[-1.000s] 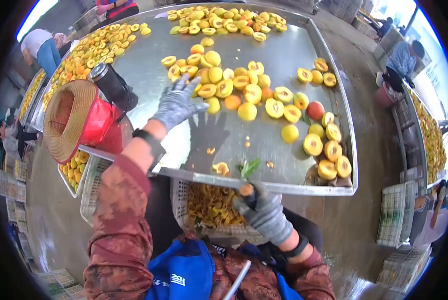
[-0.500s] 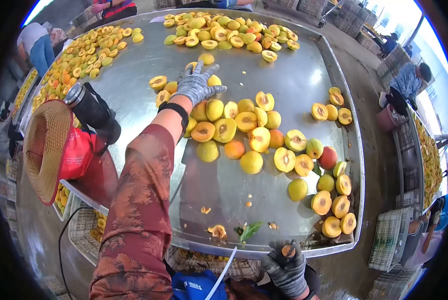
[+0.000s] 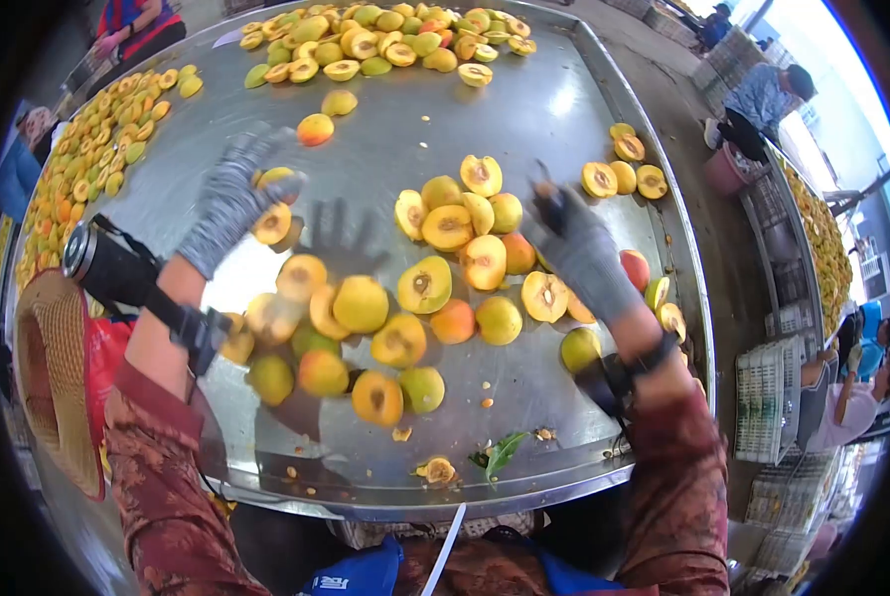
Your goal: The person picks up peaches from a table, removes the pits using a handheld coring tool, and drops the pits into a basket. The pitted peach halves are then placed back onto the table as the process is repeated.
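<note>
My left hand [image 3: 228, 204], in a grey knit glove, is over the left side of the metal table, fingers apart. Beside its thumb are a few cut yellow peaches [image 3: 271, 224], partly hidden by the glove. My right hand [image 3: 582, 246], also gloved and blurred, is closed around a small tool [image 3: 542, 187] with a brownish end, mostly hidden. It hovers just right of a cluster of halved and whole-looking peaches [image 3: 447, 227]. More peaches [image 3: 376, 397] lie loosely between my arms, some blurred. Several halves show a brown pit or hollow.
The metal table [image 3: 385, 479] has a raised rim. Heaps of peaches lie at the back [image 3: 385, 40] and left [image 3: 97, 149]. A black flask [image 3: 107, 260] and straw hat [image 3: 53, 382] are at the left edge. A green leaf [image 3: 506, 454] lies near the front. Other people work around.
My right hand has risen from the front edge to the middle right of the table. My left hand has moved left. Several peaches now lie nearer the front left; the view has shifted.
</note>
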The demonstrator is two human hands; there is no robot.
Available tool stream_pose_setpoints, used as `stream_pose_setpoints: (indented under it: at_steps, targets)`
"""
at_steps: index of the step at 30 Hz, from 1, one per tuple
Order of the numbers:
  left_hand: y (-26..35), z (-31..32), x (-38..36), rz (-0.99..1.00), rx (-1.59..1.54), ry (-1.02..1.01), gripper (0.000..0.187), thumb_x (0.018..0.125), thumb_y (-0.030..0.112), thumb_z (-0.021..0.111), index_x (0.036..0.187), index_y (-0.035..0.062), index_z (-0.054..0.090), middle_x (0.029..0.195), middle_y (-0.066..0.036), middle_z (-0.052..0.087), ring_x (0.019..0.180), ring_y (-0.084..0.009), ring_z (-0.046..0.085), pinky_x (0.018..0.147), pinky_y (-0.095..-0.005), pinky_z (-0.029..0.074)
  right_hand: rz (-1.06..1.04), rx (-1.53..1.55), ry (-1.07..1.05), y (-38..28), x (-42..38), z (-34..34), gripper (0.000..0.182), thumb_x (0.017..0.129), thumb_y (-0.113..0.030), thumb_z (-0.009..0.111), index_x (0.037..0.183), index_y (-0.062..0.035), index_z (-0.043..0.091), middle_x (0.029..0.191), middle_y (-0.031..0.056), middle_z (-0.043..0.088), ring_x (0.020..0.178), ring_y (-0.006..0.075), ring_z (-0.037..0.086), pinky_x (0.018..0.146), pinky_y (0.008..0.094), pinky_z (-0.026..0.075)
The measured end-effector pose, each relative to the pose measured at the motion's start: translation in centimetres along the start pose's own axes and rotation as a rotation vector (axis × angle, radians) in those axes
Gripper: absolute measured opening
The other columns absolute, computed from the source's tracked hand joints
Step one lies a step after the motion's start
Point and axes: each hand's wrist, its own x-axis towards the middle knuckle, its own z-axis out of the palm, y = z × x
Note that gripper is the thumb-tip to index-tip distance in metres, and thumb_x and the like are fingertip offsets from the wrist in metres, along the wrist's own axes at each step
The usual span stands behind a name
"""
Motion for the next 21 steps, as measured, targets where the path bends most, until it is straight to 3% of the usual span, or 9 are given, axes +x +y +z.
stream_pose_setpoints:
  at_steps: [4, 6, 7, 9, 12, 14, 16, 20, 21]
  targets:
    - [-7.4, 2.5, 4.9, -0.168, 0.395, 0.235, 0.065, 0.07, 0.039, 0.068, 0.125, 0.0161, 0.042, 0.123, -0.016, 0.044, 0.11, -0.0288, 0.045, 0.092, -0.0361, 0.038, 0.048, -0.156, -0.056, -0.3, 8.4, 4.2, 0.044, 0.075, -0.035, 0.061, 0.112, -0.0112, 0.051, 0.101, 0.017, 0.059, 0.096, 0.0309, 0.056, 0.081, 0.0385, 0.043]
    - [-8.6, 4.1, 5.6, -0.509, -0.696, -0.201, 0.067, 0.066, 0.04, 0.071, 0.123, 0.0174, 0.045, 0.126, -0.016, 0.041, 0.112, -0.0306, 0.042, 0.093, -0.0365, 0.038, 0.026, -0.203, -0.105, 1.2, 10.8, 6.6, 0.037, 0.076, -0.033, 0.058, 0.106, -0.012, 0.055, 0.1, 0.0172, 0.059, 0.094, 0.0331, 0.056, 0.08, 0.0387, 0.044]
    - [-7.4, 4.8, 5.4, -0.498, -0.703, -0.216, 0.067, 0.066, 0.04, 0.071, 0.123, 0.0174, 0.045, 0.126, -0.016, 0.041, 0.112, -0.0306, 0.042, 0.093, -0.0365, 0.038, -0.025, -0.245, -0.143, 1.6, 11.5, 7.5, 0.032, 0.076, -0.031, 0.057, 0.101, -0.0121, 0.058, 0.099, 0.0161, 0.06, 0.094, 0.034, 0.056, 0.079, 0.0394, 0.045]
    - [-3.4, 5.8, 3.5, -0.161, 0.45, -0.204, 0.068, 0.06, 0.041, 0.075, 0.12, 0.0183, 0.05, 0.123, -0.014, 0.044, 0.111, -0.0297, 0.043, 0.092, -0.0362, 0.038, 0.002, -0.211, -0.162, -0.5, 9.4, 6.6, 0.029, 0.076, -0.029, 0.057, 0.099, -0.0118, 0.058, 0.098, 0.0158, 0.06, 0.092, 0.0341, 0.057, 0.078, 0.039, 0.046]
    - [0.3, 6.8, 1.5, 0.041, 0.186, -0.389, 0.069, 0.054, 0.045, 0.075, 0.114, 0.0176, 0.054, 0.118, -0.008, 0.048, 0.112, -0.0278, 0.043, 0.094, -0.0361, 0.035, -0.165, -0.097, -0.162, -1.3, 6.0, 7.1, 0.023, 0.078, -0.024, 0.056, 0.097, -0.0106, 0.059, 0.093, 0.0153, 0.062, 0.087, 0.0326, 0.059, 0.074, 0.0378, 0.047]
    - [4.0, 6.0, -1.5, 0.227, 0.339, -0.48, 0.062, 0.061, 0.044, 0.07, 0.115, 0.0174, 0.053, 0.124, -0.01, 0.043, 0.113, -0.0309, 0.041, 0.097, -0.0385, 0.032, -0.12, -0.162, -0.279, -1.9, 3.3, 7.7, 0.022, 0.079, -0.024, 0.054, 0.095, -0.0095, 0.059, 0.091, 0.0163, 0.062, 0.086, 0.0306, 0.06, 0.072, 0.0374, 0.047]
    - [3.0, 6.6, -3.0, 0.18, 0.314, -0.677, 0.061, 0.064, 0.042, 0.068, 0.117, 0.0167, 0.051, 0.124, -0.011, 0.042, 0.115, -0.032, 0.039, 0.098, -0.04, 0.03, -0.175, -0.125, -0.438, -1.8, 0.8, 8.4, 0.022, 0.08, -0.024, 0.051, 0.095, -0.0093, 0.059, 0.089, 0.0173, 0.062, 0.085, 0.0306, 0.06, 0.071, 0.037, 0.047]
    - [7.5, 2.8, -5.4, 0.461, 0.147, -0.946, 0.051, 0.071, 0.034, 0.066, 0.112, 0.0062, 0.053, 0.119, -0.012, 0.048, 0.11, -0.0268, 0.045, 0.094, -0.038, 0.035, -0.214, -0.029, -0.841, -3.7, -6.3, 4.9, 0.021, 0.082, -0.021, 0.049, 0.097, -0.0072, 0.055, 0.085, 0.0161, 0.062, 0.082, 0.0315, 0.061, 0.068, 0.0376, 0.048]
    - [9.7, 0.8, -4.9, 0.129, -0.062, -1.073, 0.047, 0.071, 0.029, 0.067, 0.11, 0.0055, 0.055, 0.117, -0.012, 0.049, 0.108, -0.0242, 0.047, 0.093, -0.0365, 0.037, -0.211, -0.02, -0.838, -3.0, -6.5, 4.2, 0.021, 0.082, -0.021, 0.049, 0.097, -0.0072, 0.055, 0.085, 0.0161, 0.062, 0.082, 0.0315, 0.061, 0.068, 0.0376, 0.048]
